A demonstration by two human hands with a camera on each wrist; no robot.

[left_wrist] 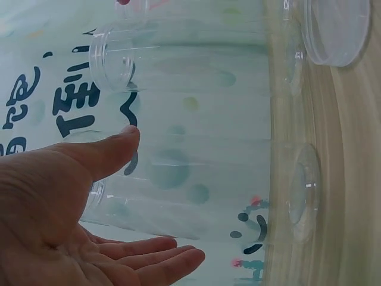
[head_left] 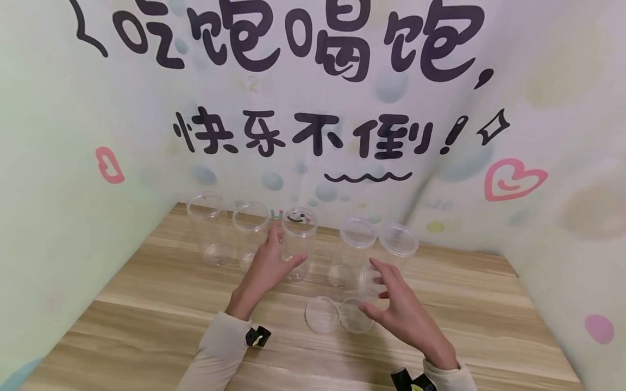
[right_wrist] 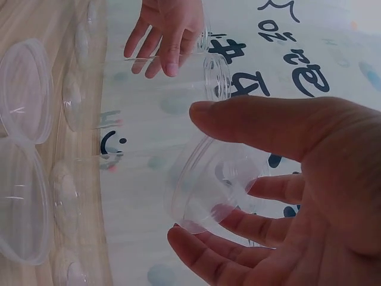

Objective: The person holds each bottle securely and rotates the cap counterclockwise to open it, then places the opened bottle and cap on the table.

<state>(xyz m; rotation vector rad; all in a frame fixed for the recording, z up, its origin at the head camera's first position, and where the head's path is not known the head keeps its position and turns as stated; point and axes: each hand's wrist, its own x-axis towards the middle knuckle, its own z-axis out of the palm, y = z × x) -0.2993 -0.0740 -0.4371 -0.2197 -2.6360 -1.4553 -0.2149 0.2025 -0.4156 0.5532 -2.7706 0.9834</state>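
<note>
My right hand [head_left: 403,312] holds a clear round lid [head_left: 367,279] on edge above the table, its thumb and fingertips at the rim. In the right wrist view the lid [right_wrist: 199,185] stands tilted in front of the fingers. My left hand [head_left: 264,266] is spread beside the middle clear plastic jar [head_left: 300,247], thumb apart from the other fingers. Around this jar [left_wrist: 178,185] in the left wrist view, the fingers lie straight; whether they touch it I cannot tell. Two more lids, a left one [head_left: 321,316] and a right one [head_left: 354,317], lie flat on the table.
Other clear jars stand upright in the same row: two on the left, the outer [head_left: 207,228] and inner [head_left: 250,217], and two on the right, the nearer [head_left: 354,247] and farther [head_left: 400,241]. The wood-grain table [head_left: 161,326] meets a printed wall [head_left: 274,179] behind them.
</note>
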